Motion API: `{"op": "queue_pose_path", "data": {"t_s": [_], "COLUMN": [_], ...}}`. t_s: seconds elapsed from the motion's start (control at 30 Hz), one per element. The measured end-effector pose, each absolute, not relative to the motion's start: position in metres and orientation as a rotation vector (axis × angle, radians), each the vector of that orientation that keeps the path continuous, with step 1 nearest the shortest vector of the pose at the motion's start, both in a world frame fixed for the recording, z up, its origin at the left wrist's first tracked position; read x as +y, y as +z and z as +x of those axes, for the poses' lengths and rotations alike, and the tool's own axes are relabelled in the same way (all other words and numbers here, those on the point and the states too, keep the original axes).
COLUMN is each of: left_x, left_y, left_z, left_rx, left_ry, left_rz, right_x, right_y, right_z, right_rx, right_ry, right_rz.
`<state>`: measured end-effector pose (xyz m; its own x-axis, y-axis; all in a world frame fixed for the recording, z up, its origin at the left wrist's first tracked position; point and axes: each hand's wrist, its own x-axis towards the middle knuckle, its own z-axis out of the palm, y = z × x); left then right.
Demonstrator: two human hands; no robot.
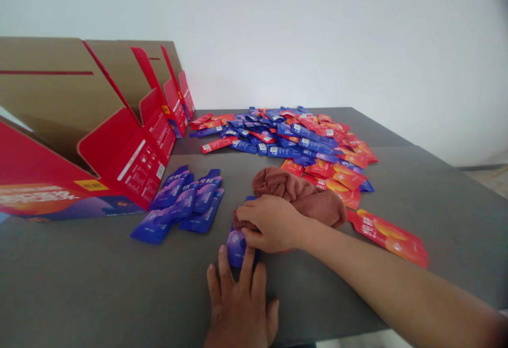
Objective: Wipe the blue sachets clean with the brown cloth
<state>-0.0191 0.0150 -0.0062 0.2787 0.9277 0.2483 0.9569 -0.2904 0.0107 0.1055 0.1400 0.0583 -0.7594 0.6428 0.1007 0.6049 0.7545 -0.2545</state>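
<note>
A blue-purple sachet lies flat on the grey table in front of me. My left hand is open, its fingers spread, with fingertips resting on the sachet's near end. My right hand is closed on a brown cloth and presses a bunched part of it onto the same sachet. The rest of the cloth trails behind that hand to the right. Part of the sachet is hidden under the cloth and fingers. Left of it, several blue sachets overlap in a small group.
A large heap of blue and red sachets covers the back of the table. One red sachet lies beyond my right forearm. Open red cartons stand in a row at the left, before a white wall.
</note>
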Motion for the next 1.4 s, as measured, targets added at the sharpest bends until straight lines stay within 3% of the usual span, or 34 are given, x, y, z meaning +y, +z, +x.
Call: {"op": "queue_pose_path", "data": {"t_s": [0.33,0.93,1.2,1.4], "left_x": [0.0147,0.0153,0.0151,0.0152], "left_y": [-0.0042,-0.0034,-0.0046,-0.0043], "left_z": [-0.0177,-0.0185,-0.0199,-0.0190], "left_rx": [-1.804,-1.781,-1.775,-1.788], "left_ry": [-0.312,-0.348,-0.335,-0.322], "left_rz": [-2.391,-2.391,-2.407,-2.399], "right_x": [0.1400,0.1368,0.1400,0.1389], "right_y": [0.0583,0.0606,0.0600,0.0601], "right_z": [0.1054,0.1006,0.1048,0.1040], "right_rx": [-2.789,-2.736,-2.802,-2.818], "right_ry": [0.303,0.241,0.312,0.316], "right_rz": [-0.963,-1.288,-0.982,-0.988]}}
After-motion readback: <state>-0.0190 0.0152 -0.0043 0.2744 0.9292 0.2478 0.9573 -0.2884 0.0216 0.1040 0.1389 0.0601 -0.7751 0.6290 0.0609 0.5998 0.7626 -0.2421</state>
